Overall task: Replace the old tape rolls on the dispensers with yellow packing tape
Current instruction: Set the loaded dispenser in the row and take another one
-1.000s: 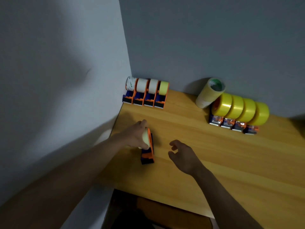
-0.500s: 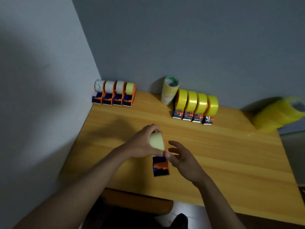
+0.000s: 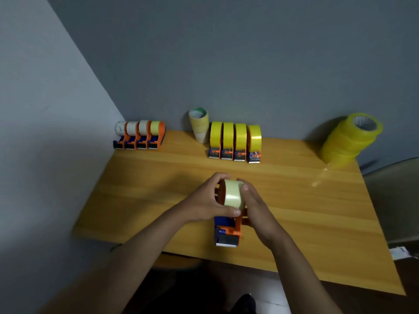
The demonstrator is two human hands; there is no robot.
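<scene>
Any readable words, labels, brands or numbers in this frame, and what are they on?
None can be read.
Green print inside the core of the pale roll stack: too blurred.
Dark marks on the leftmost old roll: too small.
Labels on the four refilled dispensers: blurred.

nine tape dispensers [image 3: 227, 230]: four with worn pale rolls [image 3: 138, 134], four with yellow rolls [image 3: 234, 140], one in hand, two stacks of loose rolls [image 3: 350, 141], one table [image 3: 317, 223], two hands [image 3: 204, 205]
</scene>
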